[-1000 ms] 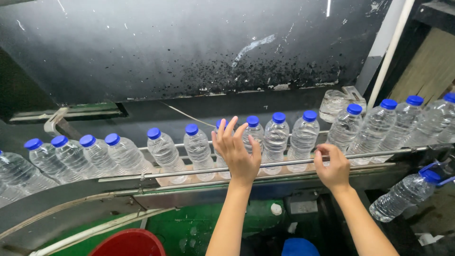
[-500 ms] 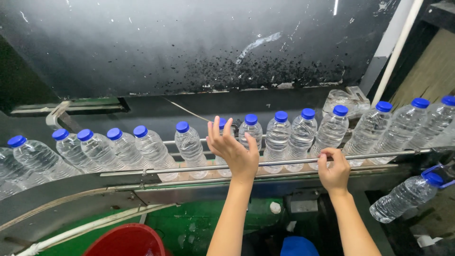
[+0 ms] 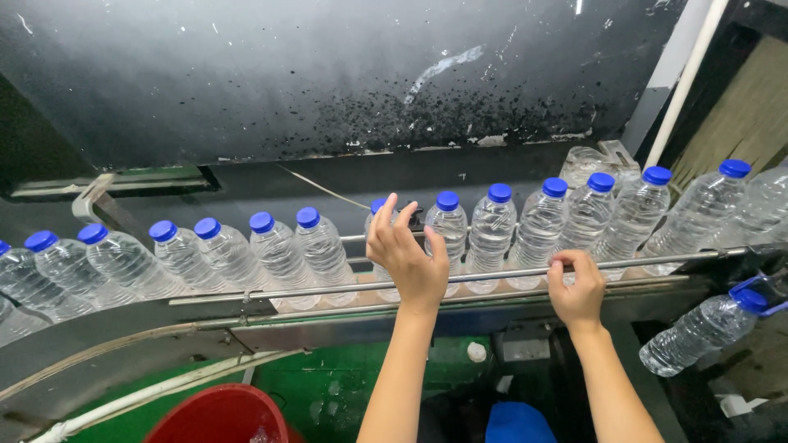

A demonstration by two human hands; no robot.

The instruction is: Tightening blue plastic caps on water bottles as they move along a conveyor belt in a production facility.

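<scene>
A row of clear plastic water bottles (image 3: 491, 234) with blue caps stands on a curved conveyor behind a metal guide rail (image 3: 328, 289). My left hand (image 3: 408, 253) is raised in front of one bottle (image 3: 378, 207), fingers spread and resting against it; most of that bottle is hidden behind the hand. My right hand (image 3: 577, 289) sits further right, its fingers hooked over the guide rail just below the bottles. Neither hand lifts a bottle off the belt.
A dark, spattered metal panel (image 3: 328, 82) rises behind the line. One capped bottle (image 3: 702, 332) lies on its side below the rail at the right. A red bucket (image 3: 220, 417) and a blue object (image 3: 517, 422) sit low on the green floor.
The bottles have travelled leftward along the conveyor. My left hand has shifted slightly against the passing bottles; my right hand has stayed on the rail.
</scene>
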